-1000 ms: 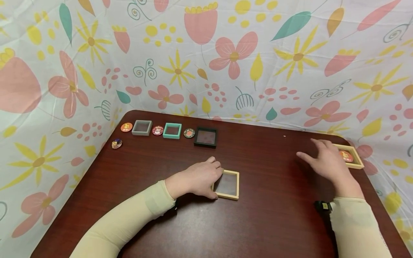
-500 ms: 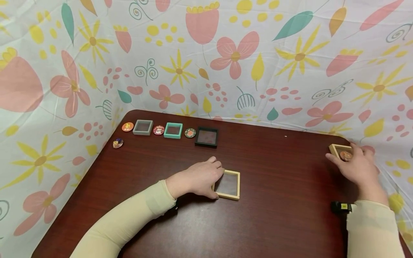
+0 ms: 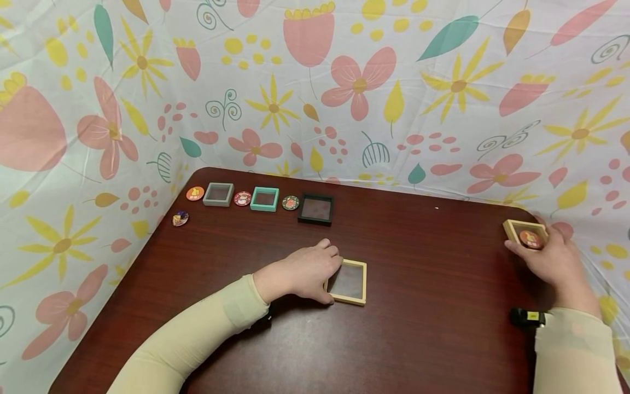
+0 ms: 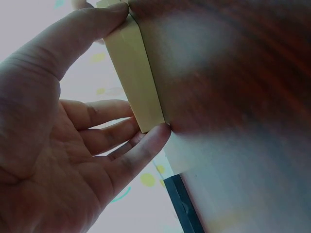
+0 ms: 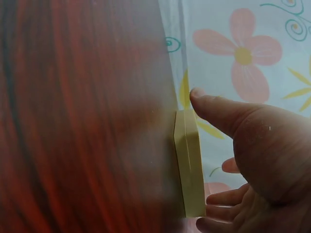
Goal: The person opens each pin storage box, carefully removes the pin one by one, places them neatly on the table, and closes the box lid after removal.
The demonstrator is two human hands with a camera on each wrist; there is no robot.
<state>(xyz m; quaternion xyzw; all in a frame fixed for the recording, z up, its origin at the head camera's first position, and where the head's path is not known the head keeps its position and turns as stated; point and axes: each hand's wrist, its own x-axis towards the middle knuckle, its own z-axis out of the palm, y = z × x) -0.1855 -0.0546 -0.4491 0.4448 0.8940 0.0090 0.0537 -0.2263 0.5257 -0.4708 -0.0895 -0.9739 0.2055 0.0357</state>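
Note:
My left hand (image 3: 309,272) grips the left side of a pale yellow square display frame (image 3: 365,283) with a clear pane, flat on the table. In the left wrist view, thumb and fingers span the long side of that yellow frame (image 4: 136,73), at its two ends. At the far right, my right hand (image 3: 558,262) holds a second pale yellow frame (image 3: 512,232) between thumb and fingers. An orange round badge (image 3: 530,239) shows inside it. In the right wrist view, the thumb is at one end of the frame (image 5: 190,165) and fingers at the other.
Along the back left of the brown table (image 3: 418,339) stand a grey frame (image 3: 218,203), a teal frame (image 3: 264,208) and a black frame (image 3: 315,221). Round badges lie between and beside them: orange (image 3: 194,193), red (image 3: 242,198), dark green (image 3: 290,203), dark blue (image 3: 180,218). A flowered curtain (image 3: 364,148) borders the table.
My right hand has moved right onto the second yellow frame and taken hold of it, and that frame has turned and shifted slightly left. The left hand and its frame have stayed put.

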